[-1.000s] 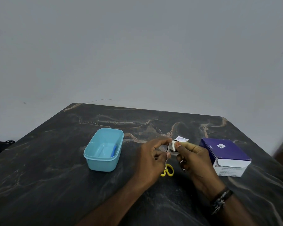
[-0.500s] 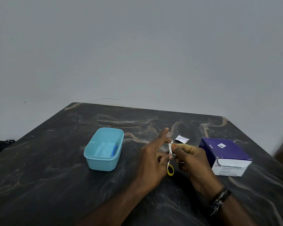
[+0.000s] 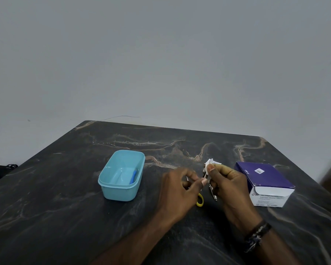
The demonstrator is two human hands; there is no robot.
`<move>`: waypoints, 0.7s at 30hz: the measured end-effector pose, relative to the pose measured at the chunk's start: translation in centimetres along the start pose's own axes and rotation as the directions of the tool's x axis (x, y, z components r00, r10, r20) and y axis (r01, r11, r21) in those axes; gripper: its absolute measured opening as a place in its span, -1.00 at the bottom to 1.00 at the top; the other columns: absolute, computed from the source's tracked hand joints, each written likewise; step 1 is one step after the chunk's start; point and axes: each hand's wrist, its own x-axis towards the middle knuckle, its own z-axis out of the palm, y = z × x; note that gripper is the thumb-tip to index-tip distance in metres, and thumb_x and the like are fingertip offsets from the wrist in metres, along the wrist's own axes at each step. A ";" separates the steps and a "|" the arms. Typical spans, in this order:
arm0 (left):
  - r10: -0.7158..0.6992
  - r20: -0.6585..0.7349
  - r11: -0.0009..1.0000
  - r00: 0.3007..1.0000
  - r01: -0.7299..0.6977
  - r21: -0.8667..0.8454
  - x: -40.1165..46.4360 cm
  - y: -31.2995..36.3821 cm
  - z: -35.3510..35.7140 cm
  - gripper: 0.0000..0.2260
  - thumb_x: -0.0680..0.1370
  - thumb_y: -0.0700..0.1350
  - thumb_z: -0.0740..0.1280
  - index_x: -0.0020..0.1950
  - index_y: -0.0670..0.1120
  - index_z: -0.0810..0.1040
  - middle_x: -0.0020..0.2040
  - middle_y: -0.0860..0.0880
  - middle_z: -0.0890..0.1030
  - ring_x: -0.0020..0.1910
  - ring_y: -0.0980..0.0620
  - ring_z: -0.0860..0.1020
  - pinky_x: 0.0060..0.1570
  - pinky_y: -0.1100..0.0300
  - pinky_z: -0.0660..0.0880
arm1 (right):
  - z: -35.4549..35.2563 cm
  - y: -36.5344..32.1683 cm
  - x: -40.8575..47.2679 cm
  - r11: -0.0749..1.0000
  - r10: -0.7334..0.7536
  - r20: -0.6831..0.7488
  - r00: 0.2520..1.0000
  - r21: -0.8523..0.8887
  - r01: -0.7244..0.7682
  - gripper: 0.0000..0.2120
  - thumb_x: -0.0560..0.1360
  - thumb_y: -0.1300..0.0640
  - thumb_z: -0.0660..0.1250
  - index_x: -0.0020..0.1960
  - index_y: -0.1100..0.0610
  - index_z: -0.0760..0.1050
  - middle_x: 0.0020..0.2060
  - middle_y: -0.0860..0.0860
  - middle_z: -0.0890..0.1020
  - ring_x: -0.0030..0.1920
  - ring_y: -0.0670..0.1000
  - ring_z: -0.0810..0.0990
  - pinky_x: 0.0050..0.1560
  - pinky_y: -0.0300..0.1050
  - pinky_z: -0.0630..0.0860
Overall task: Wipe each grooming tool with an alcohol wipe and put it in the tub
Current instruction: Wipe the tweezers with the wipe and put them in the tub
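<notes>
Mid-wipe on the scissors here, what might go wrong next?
The left hand holds the small yellow-handled scissors while the right hand pinches the wipe near their blades: a slip may nick a finger. The right hand also carries a metal tool, which might drop.

2 grips [image 3: 182, 190] [image 3: 227, 180] — fingers curled

you see a black marble bench [image 3: 65, 207] with tan veins, a light blue plastic tub [image 3: 120, 190], a purple-and-white cardboard box [image 3: 264, 180], and yellow-handled scissors [image 3: 199, 201].
</notes>
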 end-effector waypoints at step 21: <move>0.114 0.086 0.981 0.990 -0.126 0.149 -0.1 -0.3 0.2 -0.81 0.47 0.00 0.34 -0.24 -0.06 0.66 -0.33 0.05 0.66 -0.32 0.13 0.61 -0.27 0.08 0.56 | 0.1 0.0 -0.3 0.993 -0.082 0.053 0.995 -0.081 0.086 -0.85 0.54 0.20 0.35 -0.07 0.28 0.63 -0.58 -0.14 0.49 -0.56 -0.21 0.38 -0.52 -0.38 0.30</move>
